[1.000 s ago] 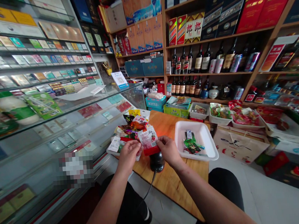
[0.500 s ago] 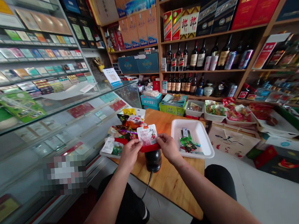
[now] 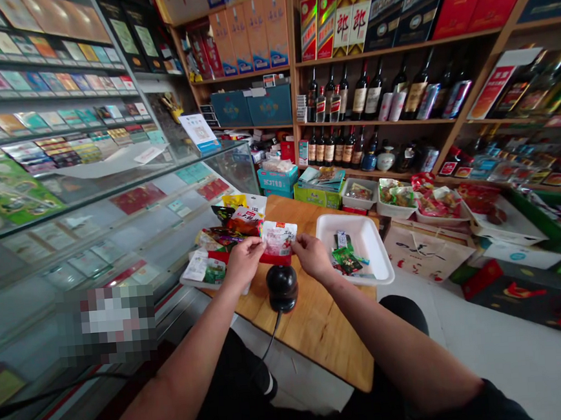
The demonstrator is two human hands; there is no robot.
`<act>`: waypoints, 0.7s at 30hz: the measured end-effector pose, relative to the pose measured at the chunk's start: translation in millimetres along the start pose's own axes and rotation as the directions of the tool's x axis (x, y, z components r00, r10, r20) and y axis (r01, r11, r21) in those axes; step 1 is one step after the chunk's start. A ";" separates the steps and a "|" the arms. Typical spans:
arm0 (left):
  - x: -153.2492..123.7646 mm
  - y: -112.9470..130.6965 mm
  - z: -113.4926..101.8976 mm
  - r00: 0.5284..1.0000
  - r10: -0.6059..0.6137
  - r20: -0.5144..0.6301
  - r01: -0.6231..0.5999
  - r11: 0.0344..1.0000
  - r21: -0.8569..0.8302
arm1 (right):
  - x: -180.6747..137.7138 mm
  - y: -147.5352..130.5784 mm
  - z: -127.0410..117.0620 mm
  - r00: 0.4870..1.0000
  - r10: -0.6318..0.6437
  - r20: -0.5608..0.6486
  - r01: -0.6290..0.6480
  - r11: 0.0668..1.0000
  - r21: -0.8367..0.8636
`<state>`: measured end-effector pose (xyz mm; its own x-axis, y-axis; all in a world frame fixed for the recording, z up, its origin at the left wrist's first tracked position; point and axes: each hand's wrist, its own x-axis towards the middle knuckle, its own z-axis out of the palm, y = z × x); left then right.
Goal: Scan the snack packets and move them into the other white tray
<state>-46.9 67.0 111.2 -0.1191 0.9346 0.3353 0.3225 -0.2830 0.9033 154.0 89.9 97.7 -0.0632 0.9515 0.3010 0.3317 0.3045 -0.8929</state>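
Between both hands a small white and red snack packet is held up, its printed side with a barcode facing me. My left hand pinches its left edge, and my right hand pinches the right edge. Just below the packet a black corded scanner stands on the wooden table. Left of it, a pile of colourful snack bags lies in a tray that is mostly hidden. A white plastic tray to the right contains several small green packets.
A glass display counter runs along my left side. Shelves with wine bottles and boxes rise behind the table. On the right stand a paper bag, white bins of snacks and a dark box on the floor.
The packet and both hands have risen slightly away from the scanner, which now shows more fully below them. The whole view has shifted a little.
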 end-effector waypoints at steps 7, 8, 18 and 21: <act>19.1 -11.5 0.0 0.996 0.084 0.034 -0.090 0.961 0.262 | 8.5 9.8 0.7 0.999 -0.039 0.001 0.039 0.990 -0.134; 21.1 -14.3 0.6 0.995 0.087 0.041 -0.096 0.951 0.293 | 9.1 12.6 1.2 0.999 -0.042 0.006 0.043 0.988 -0.149; 32.8 -40.2 12.6 0.992 0.082 0.098 -0.119 0.873 0.473 | 8.7 36.3 5.7 0.995 0.071 0.065 -0.052 0.965 -0.256; 34.5 -46.4 16.2 0.992 0.064 0.112 -0.111 0.863 0.492 | 8.2 40.3 5.3 0.994 0.092 0.067 -0.069 0.956 -0.284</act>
<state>-50.7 115.9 76.5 0.0079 0.9329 0.3601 0.7539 -0.2422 0.6108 161.9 110.2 62.5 -0.0951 0.9762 0.1947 0.5890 0.2129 -0.7796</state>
